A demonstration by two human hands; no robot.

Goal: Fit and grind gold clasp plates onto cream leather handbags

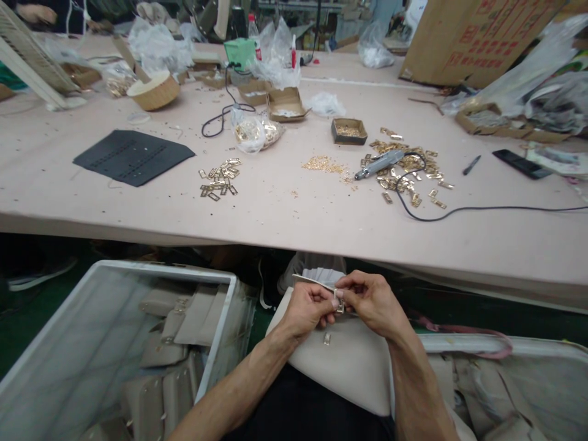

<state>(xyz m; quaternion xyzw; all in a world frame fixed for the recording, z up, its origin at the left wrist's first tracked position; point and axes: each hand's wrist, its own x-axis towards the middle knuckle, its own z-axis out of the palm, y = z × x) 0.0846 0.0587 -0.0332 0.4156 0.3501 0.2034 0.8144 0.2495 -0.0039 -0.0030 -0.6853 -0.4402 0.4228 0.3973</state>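
The bag (349, 370) is plain beige, the worktop (275, 226) pale pink. The plates (389, 182) shine gold; the screwdriver (380, 164) is grey, its cord (505, 208) black. The sheet (138, 162) is charcoal, the carton (441, 37) brown with red print, the bottle cap (251, 18) red.

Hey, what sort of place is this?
Probably a bag-making workshop: there's a smooth beige bag in front, more beige pieces in a rectangular white-rimmed plastic crate, and a slim grey corded tool among small gold-coloured metal fittings on a pale pink table.
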